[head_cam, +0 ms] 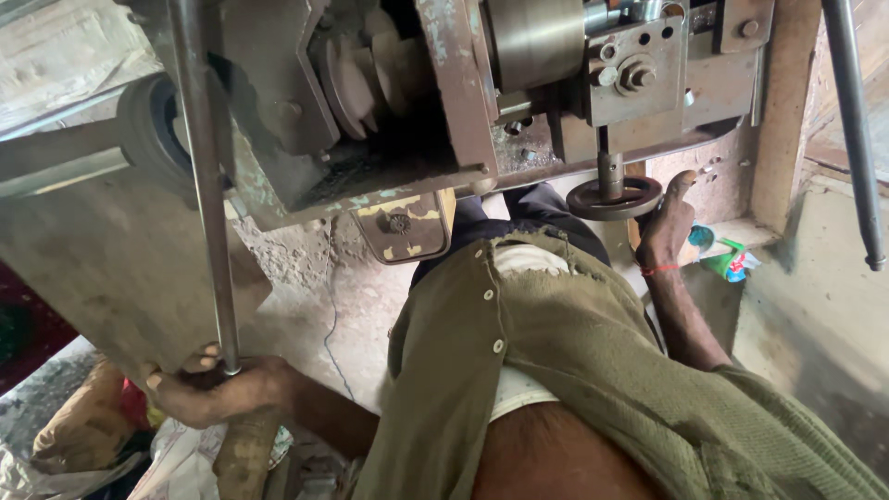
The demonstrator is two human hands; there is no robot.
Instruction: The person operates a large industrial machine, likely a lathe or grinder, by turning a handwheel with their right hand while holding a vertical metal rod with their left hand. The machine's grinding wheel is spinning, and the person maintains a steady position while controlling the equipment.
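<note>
I look down my own body, in a worn olive shirt [574, 370], standing against a grimy metal machine [444, 83]. My left hand [218, 389] is closed around the lower end of a long steel rod [206, 176] that runs up past the machine's left side. My right hand [665, 227] reaches forward and grips the rim of a small dark handwheel [613, 197] that hangs on a short shaft under the machine's right block. A red thread circles my right wrist.
A stepped pulley [370, 74] and a steel drum [537, 42] sit in the machine frame. A second rod [857, 130] slants down at the far right. A coloured packet [727, 255] lies on a ledge. Sacks and rags [93, 435] pile at lower left.
</note>
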